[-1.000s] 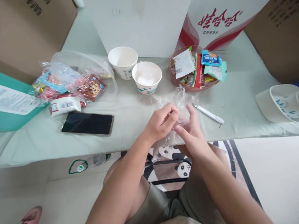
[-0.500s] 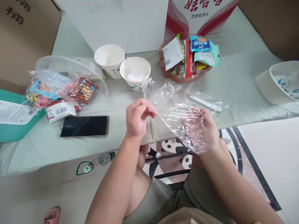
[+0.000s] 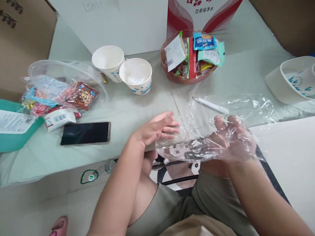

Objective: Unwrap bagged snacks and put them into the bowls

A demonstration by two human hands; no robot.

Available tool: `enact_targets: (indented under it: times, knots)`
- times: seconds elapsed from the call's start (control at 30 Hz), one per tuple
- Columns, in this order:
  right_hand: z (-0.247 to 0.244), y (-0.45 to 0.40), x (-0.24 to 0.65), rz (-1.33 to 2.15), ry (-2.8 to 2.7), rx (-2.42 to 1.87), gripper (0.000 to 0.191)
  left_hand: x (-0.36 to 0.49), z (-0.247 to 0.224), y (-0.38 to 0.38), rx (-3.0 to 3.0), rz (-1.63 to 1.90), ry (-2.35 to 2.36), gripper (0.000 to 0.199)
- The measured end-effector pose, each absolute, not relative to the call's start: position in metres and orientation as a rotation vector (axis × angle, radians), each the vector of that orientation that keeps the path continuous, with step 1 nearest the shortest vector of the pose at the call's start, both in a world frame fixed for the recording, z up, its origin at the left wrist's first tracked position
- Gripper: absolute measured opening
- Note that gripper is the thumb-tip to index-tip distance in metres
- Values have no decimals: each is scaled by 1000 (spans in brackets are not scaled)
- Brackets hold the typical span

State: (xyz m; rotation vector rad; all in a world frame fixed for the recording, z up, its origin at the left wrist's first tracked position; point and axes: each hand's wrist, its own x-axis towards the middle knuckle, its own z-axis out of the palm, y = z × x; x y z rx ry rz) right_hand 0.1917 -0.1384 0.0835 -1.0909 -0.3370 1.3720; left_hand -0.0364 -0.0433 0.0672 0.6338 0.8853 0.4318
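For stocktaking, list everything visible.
Film: one, clear, at hands
Cups: two, white, centre
Phone: one, black, left
Plasticware: one, clear, left
Bowl: one, reddish, back
Packets: many, multicoloured, bowl, left
Tool: one, white, right
Boxes: two, brown, corners
Panels: two, white/red, top
Package: one, green, left
Containers: unclear, white, right
Cloth: one, greenish, table
Bottle: one, clear, floor
Panda print: one, multicoloured, below
Shoe: one, pink, floor
Shorts: one, olive, lap
Left hand, right hand: two, bare, front

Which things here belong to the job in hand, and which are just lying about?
Seemingly in the job:
crinkled, clear plastic film
bare left hand
bare right hand

Apparently lying about:
black rectangular smartphone
round white paper cups
reddish-brown translucent bowl
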Motion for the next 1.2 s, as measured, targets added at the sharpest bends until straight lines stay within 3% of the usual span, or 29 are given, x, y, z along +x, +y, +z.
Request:
enact_targets:
  times: [0.23,0.37,0.47,0.57,0.63,0.87,1.2]
  knots:
    - [80,-144,183,1522,-405,-1039,48,-25,72,-49,675,559,751,124]
    - [82,-135,186,1530,-404,-1053,49,-31,72,-41,683,745,795,99]
    - [78,-122,194,1419,-305,-1113,25,-39,71,-34,632,1008,879,65]
    - [70,-114,199,1366,-198,-1222,11,-45,71,-28,591,1200,907,45]
    - [66,-112,198,1345,-160,-1270,14,-46,72,-27,589,1254,908,40]
    - [63,-116,185,1257,-419,-1538,62,-42,72,-34,834,1269,1120,20]
    - [56,-125,197,1120,-495,-1582,46,-61,58,-21,1116,1456,1313,30]
